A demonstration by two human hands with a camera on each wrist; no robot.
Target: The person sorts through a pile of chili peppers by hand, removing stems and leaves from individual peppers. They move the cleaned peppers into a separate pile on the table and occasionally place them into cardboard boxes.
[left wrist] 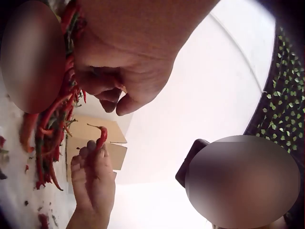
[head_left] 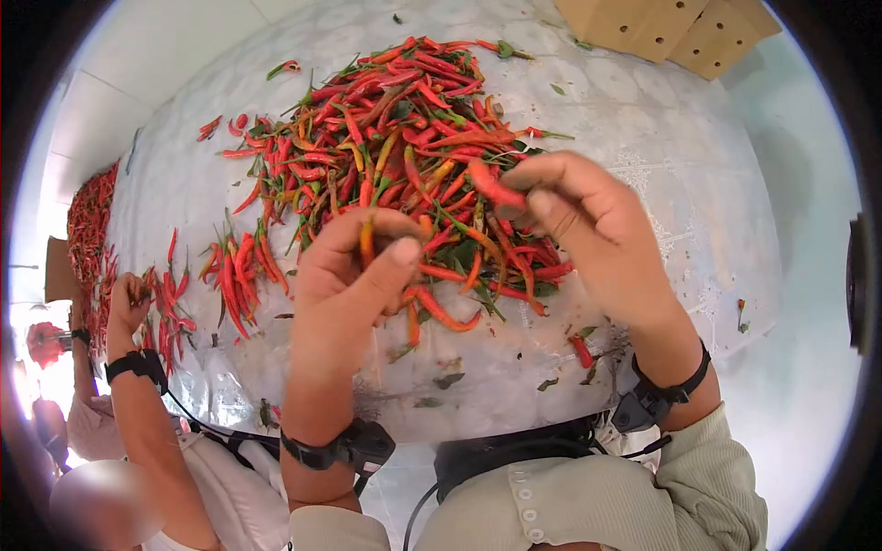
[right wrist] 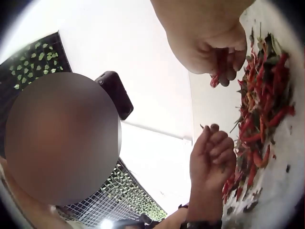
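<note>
A large heap of red and orange chili peppers [head_left: 404, 119] with green stems and leaves spreads over the covered table. At the heap's near edge my left hand [head_left: 344, 285] curls its fingers round chili peppers; an orange one [head_left: 367, 241] shows at its index finger. Curved orange-red peppers [head_left: 446, 314] hang or lie by its lower fingers. To its right, my right hand [head_left: 611, 230] pinches a red chili pepper [head_left: 496, 186] between thumb and fingers, over the heap's right side. In the left wrist view this pepper [left wrist: 102, 137] points upward with its thin stem.
Smaller bunches of red chilies [head_left: 243, 275] lie left of the heap, where another person's hand [head_left: 129, 301] works. A further pile [head_left: 92, 207] lies at the far left. A cardboard box [head_left: 666, 32] stands at the back right. Loose leaves [head_left: 448, 381] dot the front.
</note>
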